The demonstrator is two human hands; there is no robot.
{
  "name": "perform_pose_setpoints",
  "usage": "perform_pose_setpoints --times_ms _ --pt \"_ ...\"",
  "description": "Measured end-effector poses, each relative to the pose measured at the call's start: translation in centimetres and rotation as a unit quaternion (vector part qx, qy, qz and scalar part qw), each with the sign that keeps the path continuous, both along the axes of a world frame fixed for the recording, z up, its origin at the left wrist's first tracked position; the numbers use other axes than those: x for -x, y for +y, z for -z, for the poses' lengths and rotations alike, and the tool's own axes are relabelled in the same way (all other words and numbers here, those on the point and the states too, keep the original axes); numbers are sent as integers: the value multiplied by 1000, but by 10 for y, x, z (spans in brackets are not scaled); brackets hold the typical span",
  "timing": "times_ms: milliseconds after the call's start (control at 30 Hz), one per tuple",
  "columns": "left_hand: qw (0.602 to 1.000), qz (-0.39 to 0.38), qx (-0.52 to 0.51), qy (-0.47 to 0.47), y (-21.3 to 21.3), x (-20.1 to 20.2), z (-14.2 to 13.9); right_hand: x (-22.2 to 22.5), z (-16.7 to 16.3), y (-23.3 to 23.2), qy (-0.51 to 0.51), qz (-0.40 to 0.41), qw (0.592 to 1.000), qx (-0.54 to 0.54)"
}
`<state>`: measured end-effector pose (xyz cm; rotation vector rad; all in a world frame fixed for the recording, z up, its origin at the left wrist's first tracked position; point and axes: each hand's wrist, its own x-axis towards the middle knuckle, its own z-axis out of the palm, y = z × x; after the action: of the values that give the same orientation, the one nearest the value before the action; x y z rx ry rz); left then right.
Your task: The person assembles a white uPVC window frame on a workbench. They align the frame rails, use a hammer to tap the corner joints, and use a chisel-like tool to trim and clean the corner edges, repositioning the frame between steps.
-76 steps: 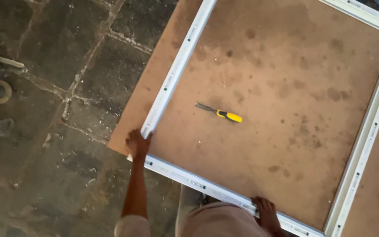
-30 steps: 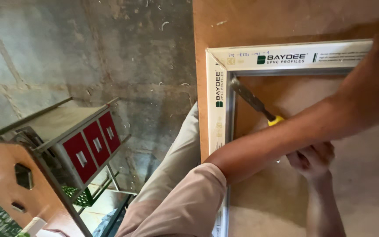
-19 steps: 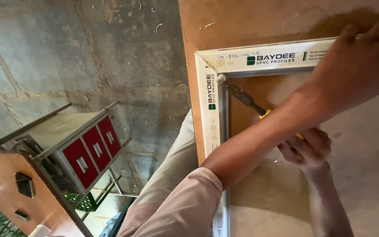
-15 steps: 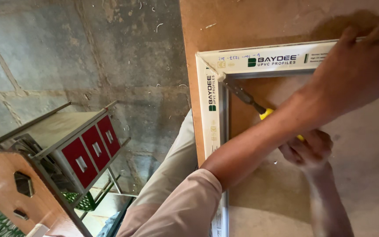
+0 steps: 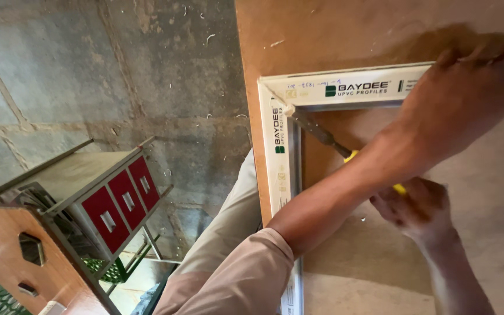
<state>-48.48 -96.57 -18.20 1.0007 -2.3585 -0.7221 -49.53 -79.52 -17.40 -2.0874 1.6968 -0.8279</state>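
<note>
I see my left hand [image 5: 468,87] pressed flat, fingers spread, on the top rail of the white plastic frame [image 5: 275,169], which lies on the brown board [image 5: 333,29]; that forearm crosses over my right hand [image 5: 418,207], which is closed around the yellow handle of the screwdriver [image 5: 322,134]. The shaft runs up and away from the right hand to the frame's inner corner, just left of my left wrist, and the tip appears to sit right at the mitre joint. My worry is a slip: the blade meets the corner at a shallow slant, so a hard push could make it skate off and gouge the white face or chip the joint. With my left arm lying across the tool, a sudden release could also drive the handle up into that forearm. The frame is pinned only by that one palm, so it may slide on the board, whose edge is close beyond the corner, above the stone floor [image 5: 88,76] and the metal stand with red drawers [image 5: 121,201]
</note>
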Motion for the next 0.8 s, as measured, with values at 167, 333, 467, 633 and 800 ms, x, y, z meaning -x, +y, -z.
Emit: perform_pose_setpoints --times_ms 167,333,467,633,800 --pt "999 -10 -3 -46 9 11 -2 6 16 10 27 -15 999 -21" --pt "992 25 -29 -118 11 16 -15 0 31 39 -330 136 915 -189" --pt "992 -2 -22 -123 12 15 -18 -6 39 41 -328 135 915 -191" --pt "994 -20 -16 -103 20 21 -18 -3 34 9 -157 39 984 -79" --pt "998 6 -9 -68 1 11 -29 -27 31 -48 -63 1 998 -10"
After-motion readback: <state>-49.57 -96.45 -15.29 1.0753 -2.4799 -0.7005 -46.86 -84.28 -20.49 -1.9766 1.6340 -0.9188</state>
